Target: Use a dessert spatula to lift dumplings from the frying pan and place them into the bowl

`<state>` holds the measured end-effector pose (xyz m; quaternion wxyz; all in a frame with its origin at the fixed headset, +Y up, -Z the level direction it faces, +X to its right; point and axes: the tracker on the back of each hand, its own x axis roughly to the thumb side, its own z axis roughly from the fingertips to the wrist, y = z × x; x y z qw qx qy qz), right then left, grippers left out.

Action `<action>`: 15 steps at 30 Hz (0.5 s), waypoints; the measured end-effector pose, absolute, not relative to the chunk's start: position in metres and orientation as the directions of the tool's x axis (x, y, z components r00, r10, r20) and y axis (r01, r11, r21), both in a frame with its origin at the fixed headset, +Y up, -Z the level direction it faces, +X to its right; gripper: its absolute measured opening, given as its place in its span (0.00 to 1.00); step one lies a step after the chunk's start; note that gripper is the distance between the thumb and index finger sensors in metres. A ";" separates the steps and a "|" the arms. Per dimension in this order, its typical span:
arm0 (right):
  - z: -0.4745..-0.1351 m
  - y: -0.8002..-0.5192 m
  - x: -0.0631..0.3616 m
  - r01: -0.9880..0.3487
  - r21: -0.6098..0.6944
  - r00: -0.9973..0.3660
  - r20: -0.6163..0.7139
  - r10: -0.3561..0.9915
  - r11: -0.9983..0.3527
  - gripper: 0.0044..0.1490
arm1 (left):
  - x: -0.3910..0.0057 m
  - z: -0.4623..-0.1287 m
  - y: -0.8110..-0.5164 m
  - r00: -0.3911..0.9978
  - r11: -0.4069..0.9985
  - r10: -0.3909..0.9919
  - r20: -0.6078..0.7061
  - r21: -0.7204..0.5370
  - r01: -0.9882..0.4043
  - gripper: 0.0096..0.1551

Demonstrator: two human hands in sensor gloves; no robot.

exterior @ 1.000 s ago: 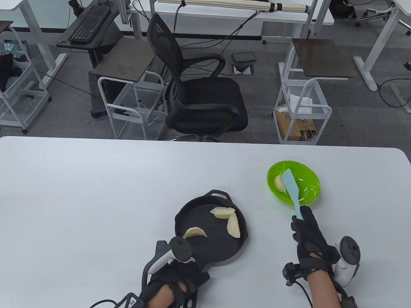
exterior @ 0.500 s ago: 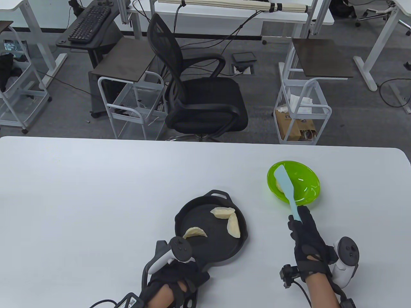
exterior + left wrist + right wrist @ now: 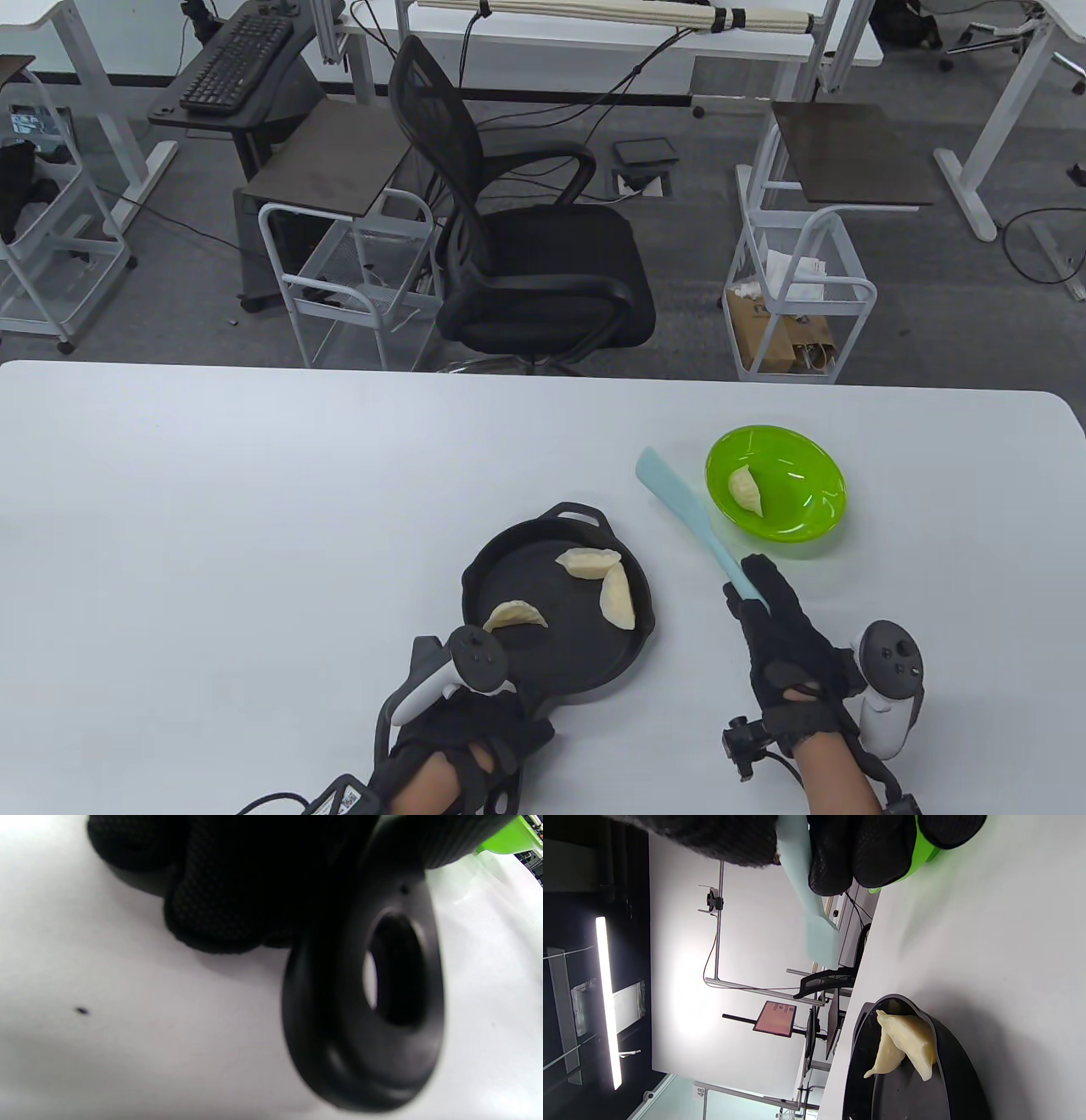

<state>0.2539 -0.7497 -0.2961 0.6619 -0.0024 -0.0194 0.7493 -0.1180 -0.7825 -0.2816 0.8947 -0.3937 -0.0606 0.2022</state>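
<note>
Spatula (image 3: 685, 515) gripped in my right hand (image 3: 785, 654), left hand (image 3: 462, 734) clasping the pan (image 3: 585, 662) handle, three dumplings (image 3: 617, 595) inside, one in the bowl (image 3: 806, 501); a shallow scoop risks rolling one onto the counter (image 3: 254, 526).

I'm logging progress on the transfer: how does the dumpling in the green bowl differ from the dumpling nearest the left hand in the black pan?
The pale dumpling in the green plastic bowl lies alone, while the pale dumpling nearest the left hand shares the black frying pan with two others. The bowl dumpling runs lengthwise away from the person; the pan dumpling lies crosswise. Both are pale, crescent-shaped and untouched by the spatula.
</note>
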 end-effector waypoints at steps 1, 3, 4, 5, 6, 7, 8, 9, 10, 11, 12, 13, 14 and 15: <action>-0.296 -0.749 0.252 -0.991 -0.030 -0.130 0.027 0.991 -0.129 0.35 | -0.118 -0.282 -0.782 0.911 0.608 0.410 -0.051 -0.729 -0.314 0.40; -0.296 -0.748 0.249 -0.990 -0.017 -0.140 0.038 0.990 -0.139 0.33 | -0.118 -0.282 -0.782 0.911 0.608 0.410 -0.051 -0.729 -0.314 0.40; -0.295 -0.748 0.248 -0.989 -0.008 -0.145 0.042 0.989 -0.145 0.32 | -0.118 -0.282 -0.782 0.911 0.608 0.410 -0.051 -0.729 -0.314 0.40; -0.295 -0.748 0.246 -0.989 -0.003 -0.150 0.047 0.988 -0.150 0.32 | -0.118 -0.282 -0.782 0.911 0.608 0.410 -0.051 -0.729 -0.314 0.40; -0.295 -0.748 0.244 -0.988 0.003 -0.157 0.050 0.986 -0.157 0.32 | -0.118 -0.282 -0.782 0.911 0.608 0.410 -0.051 -0.729 -0.314 0.40; -0.295 -0.748 0.242 -0.986 0.015 -0.167 0.053 0.985 -0.168 0.31 | -0.118 -0.282 -0.782 0.911 0.608 0.410 -0.051 -0.729 -0.314 0.40; -0.295 -0.748 0.240 -0.984 0.025 -0.175 0.057 0.983 -0.177 0.31 | -0.118 -0.282 -0.782 0.911 0.608 0.410 -0.051 -0.729 -0.314 0.40; -0.295 -0.748 0.238 -0.981 0.032 -0.187 0.060 0.981 -0.189 0.31 | -0.118 -0.282 -0.782 0.911 0.608 0.410 -0.051 -0.729 -0.314 0.40; -0.295 -0.749 0.236 -0.980 0.039 -0.195 0.060 0.979 -0.197 0.30 | -0.118 -0.282 -0.782 0.911 0.608 0.410 -0.051 -0.729 -0.314 0.40; -0.295 -0.749 0.234 -0.977 0.051 -0.203 0.062 0.977 -0.206 0.30 | -0.118 -0.282 -0.782 0.911 0.608 0.410 -0.051 -0.729 -0.314 0.40; -0.295 -0.750 0.232 -0.975 0.057 -0.209 0.062 0.976 -0.213 0.30 | -0.118 -0.282 -0.782 0.911 0.608 0.410 -0.051 -0.729 -0.314 0.40; -0.295 -0.751 0.230 -0.974 0.069 -0.213 0.062 0.975 -0.217 0.30 | -0.118 -0.282 -0.782 0.911 0.608 0.410 -0.051 -0.729 -0.314 0.40; -0.295 -0.751 0.229 -0.972 0.080 -0.216 0.060 0.975 -0.221 0.30 | -0.118 -0.282 -0.782 0.911 0.608 0.410 -0.051 -0.729 -0.314 0.40; -0.295 -0.752 0.228 -0.972 0.087 -0.215 0.056 0.975 -0.220 0.30 | -0.118 -0.282 -0.782 0.911 0.608 0.410 -0.051 -0.729 -0.314 0.40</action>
